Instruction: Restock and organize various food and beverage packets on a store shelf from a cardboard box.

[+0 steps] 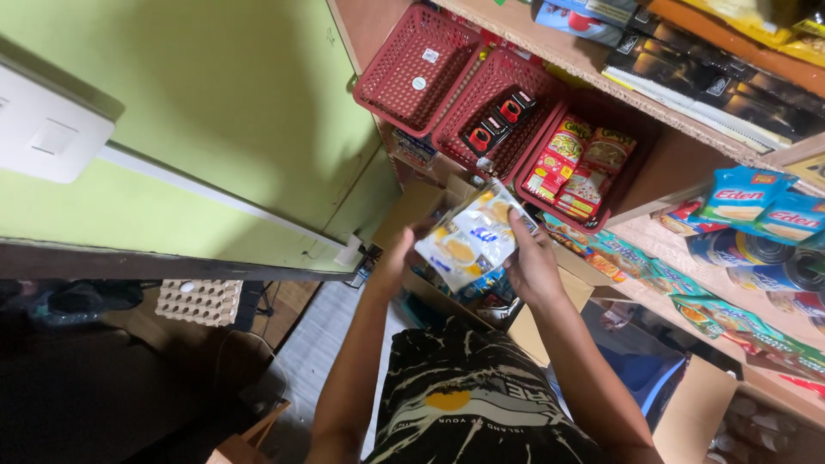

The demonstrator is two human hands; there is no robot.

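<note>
I hold a stack of small white and blue sachets [471,236] with yellow pictures in both hands, in front of a wooden shelf. My left hand [397,258] grips the stack's left side. My right hand [531,262] grips its right side, with fingers over the top edge. Just beyond the stack stand three red plastic baskets: an empty one [412,69], a middle one [498,99] with a few small dark packets, and a right one [593,167] with red and green packets.
An open cardboard box [412,210] sits below my hands. Shelves on the right carry blue packs [756,202], tins [773,266] and strips of sachets. A green wall [215,112] with a white switch is on the left, and an egg tray [199,301] lies lower left.
</note>
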